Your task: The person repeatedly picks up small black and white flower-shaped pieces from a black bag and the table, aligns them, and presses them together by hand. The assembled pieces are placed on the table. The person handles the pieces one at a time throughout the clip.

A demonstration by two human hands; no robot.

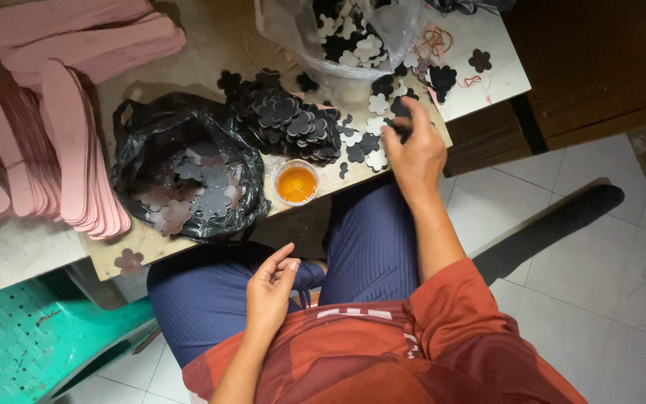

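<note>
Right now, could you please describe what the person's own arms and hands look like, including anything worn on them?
Both hands are bare: no gloves, rings or watch show on the left hand or the right hand. The forearms are uncovered too. The right arm comes out of a short, loose, rust-red sleeve ending near the elbow.

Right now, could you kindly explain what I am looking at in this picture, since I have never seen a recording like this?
There is one picture, from a camera on a seated person's head, looking down at their lap and bare hands. The right hand reaches to the workbench, its grip closing on loose flower-shaped cutouts, dark and pale. The left hand rests open over the lap, holding nothing. On the bench lie a black bag of cutouts, a small cup of orange liquid, a dark stacked pile, a clear bag and pink strips.
</note>
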